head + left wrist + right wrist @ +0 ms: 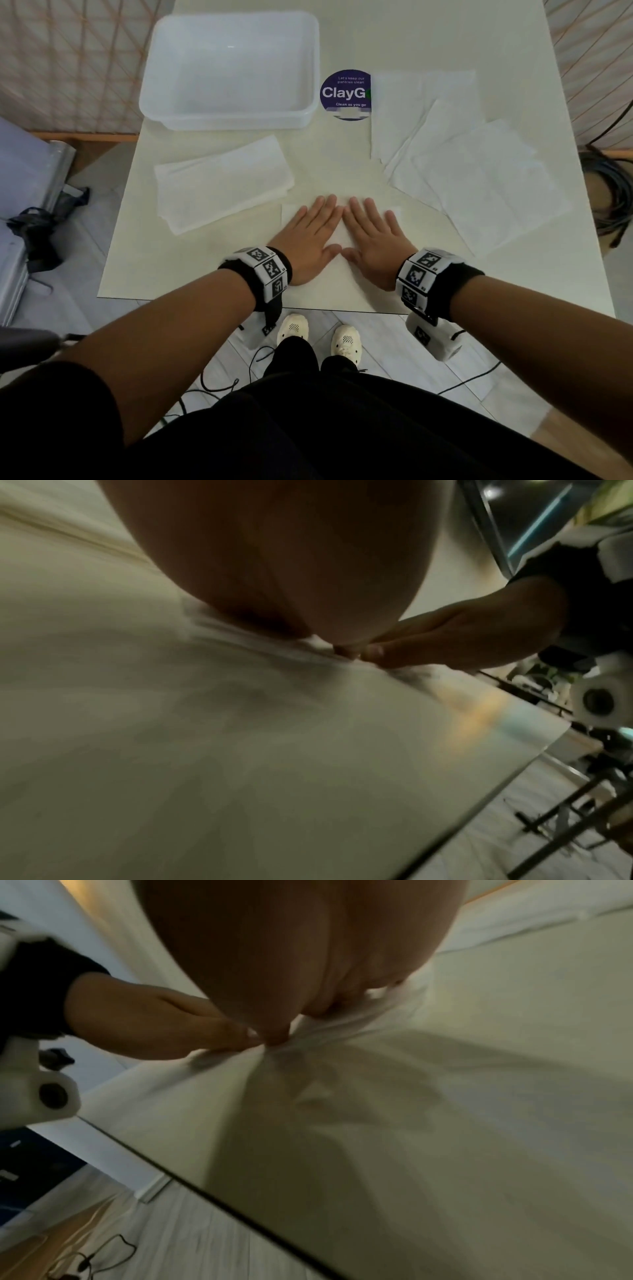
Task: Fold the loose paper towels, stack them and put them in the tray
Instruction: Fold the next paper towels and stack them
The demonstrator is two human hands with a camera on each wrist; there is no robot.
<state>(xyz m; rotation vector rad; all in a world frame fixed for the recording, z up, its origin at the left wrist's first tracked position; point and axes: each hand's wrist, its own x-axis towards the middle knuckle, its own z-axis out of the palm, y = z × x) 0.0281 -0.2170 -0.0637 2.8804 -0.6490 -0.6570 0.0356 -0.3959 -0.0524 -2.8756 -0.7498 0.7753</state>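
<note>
A white paper towel (342,236) lies flat at the table's near middle. My left hand (310,236) and right hand (371,236) both press on it, palms down, fingers straight, thumbs nearly touching. In the left wrist view my left hand (291,574) bears on the towel (240,637), with my right hand (445,637) beside it. In the right wrist view my right hand (308,961) presses the wrinkled towel (342,1026), my left hand (164,1026) alongside. A stack of folded towels (222,183) lies to the left. Loose towels (462,161) overlap at the right. The clear tray (231,68) stands far left, nothing in it.
A round purple sticker (346,94) sits between the tray and the loose towels. The table's near edge (205,303) runs just behind my wrists. Cables (613,192) lie on the floor at the right, a grey case (20,205) at the left.
</note>
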